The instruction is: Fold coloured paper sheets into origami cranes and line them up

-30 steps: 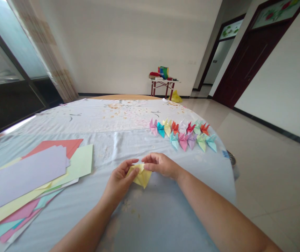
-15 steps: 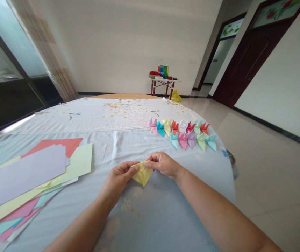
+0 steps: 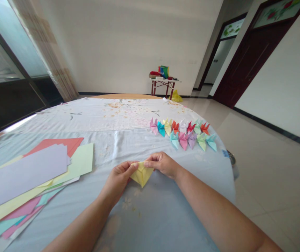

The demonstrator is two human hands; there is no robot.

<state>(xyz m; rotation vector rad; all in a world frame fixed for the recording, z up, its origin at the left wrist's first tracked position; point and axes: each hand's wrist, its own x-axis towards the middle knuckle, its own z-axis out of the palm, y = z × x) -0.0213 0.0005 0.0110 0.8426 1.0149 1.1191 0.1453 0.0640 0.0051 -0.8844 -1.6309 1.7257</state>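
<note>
A folded piece of yellow paper (image 3: 142,176) is held between my two hands, its lower corner pointing toward me. My left hand (image 3: 124,173) pinches its left upper edge between thumb and fingers. On the opposite side, my right hand (image 3: 163,163) pinches the right upper edge, thumb on the front face. The fingers behind the paper are partly hidden. Beyond my right hand, several folded paper cranes (image 3: 183,141) in many colours stand in two rows. To the left lies a loose stack of coloured paper sheets (image 3: 31,175), a lilac one on top.
A floral cloth (image 3: 97,119) covers the round table, whose right edge curves close past the cranes. Against the far wall stands a small side table (image 3: 163,82) with items on it, a yellow bag (image 3: 175,96) beside it on the floor.
The yellow paper is turned slightly, so more of its front face shows, and my left thumb has shifted a little outward. Both hands keep their grip.
</note>
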